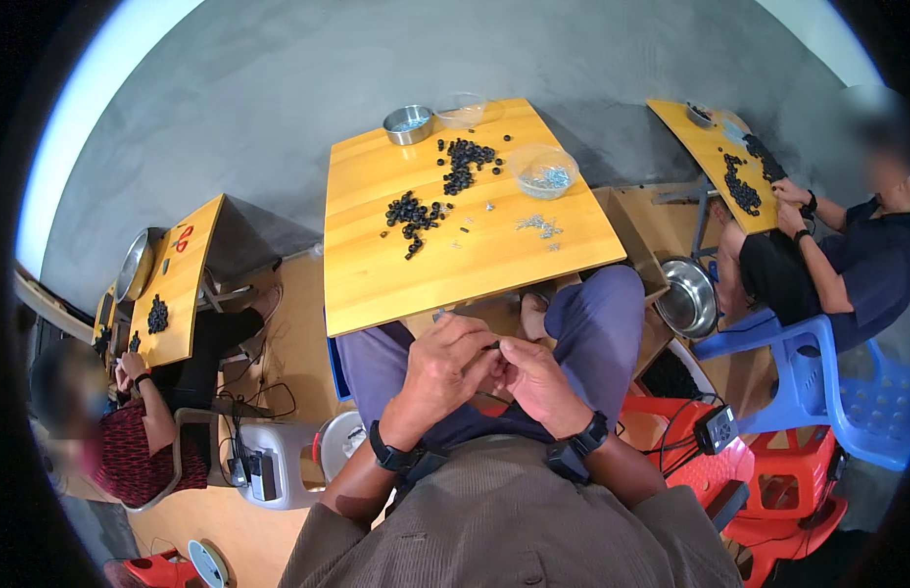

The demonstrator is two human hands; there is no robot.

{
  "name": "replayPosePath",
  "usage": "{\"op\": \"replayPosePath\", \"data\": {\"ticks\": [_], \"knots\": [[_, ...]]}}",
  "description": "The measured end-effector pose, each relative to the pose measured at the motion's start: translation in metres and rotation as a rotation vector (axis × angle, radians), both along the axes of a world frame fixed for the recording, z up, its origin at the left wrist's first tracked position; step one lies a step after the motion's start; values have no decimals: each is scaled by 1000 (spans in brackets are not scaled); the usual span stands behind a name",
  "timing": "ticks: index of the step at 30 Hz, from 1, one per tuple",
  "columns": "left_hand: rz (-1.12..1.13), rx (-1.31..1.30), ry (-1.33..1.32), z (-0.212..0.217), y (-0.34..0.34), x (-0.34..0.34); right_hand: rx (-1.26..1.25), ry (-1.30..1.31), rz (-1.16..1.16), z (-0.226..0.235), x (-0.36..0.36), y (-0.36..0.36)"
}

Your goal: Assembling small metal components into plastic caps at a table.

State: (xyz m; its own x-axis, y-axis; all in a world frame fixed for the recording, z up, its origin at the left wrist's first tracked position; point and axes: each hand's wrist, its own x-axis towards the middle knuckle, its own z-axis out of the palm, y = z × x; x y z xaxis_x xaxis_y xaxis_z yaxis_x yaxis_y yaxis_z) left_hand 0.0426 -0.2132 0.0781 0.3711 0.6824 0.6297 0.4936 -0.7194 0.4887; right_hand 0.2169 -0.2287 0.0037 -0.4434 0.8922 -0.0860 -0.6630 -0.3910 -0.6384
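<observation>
Over my lap, just off the table's front edge, both hands are drawn together. My left hand (443, 365) and my right hand (541, 382) are closed with fingertips meeting on a small black part (494, 345); fingers cover most of it, so its exact kind is hidden. On the wooden table (377, 289) ahead lie two heaps of small round black parts, a nearer heap (411, 218) and a farther heap (465, 165). Right of them are a loose scatter of small silvery metal pieces (539, 226) and a clear plastic bowl (545, 174) with more such pieces inside.
At the table's far edge stand a steel bowl (408, 127) and another clear bowl (462, 110). Co-workers sit at a left table (181, 284) and a right table (705, 147). A steel basin (688, 299), a blue chair (876, 402) and red stools (783, 480) are to my right.
</observation>
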Motion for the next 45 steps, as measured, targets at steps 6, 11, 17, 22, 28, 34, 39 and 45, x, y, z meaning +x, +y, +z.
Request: {"op": "replayPosePath", "data": {"ticks": [6,11,17,22,28,34,39,45], "knots": [[-40,-18,109,-3,1,-3,23,-83,23,0,5,4],[-73,-105,23,-13,4,-10,-64,-118,107,-2,6,5],[-45,-397,-182,-12,6,-5,-110,15,99,5,7,9],[23,-512,-64,-22,5,15,23,10,174,-9,2,5],[39,-556,-94,-24,3,27,51,-135,139,-11,3,-1],[-2,-623,-293,-37,10,35,114,-133,69,-25,-1,2],[-26,-652,-219,-31,13,37,191,-200,45,-14,5,0],[-33,-657,-243,-34,11,44,258,-257,-6,-12,14,0]]}}
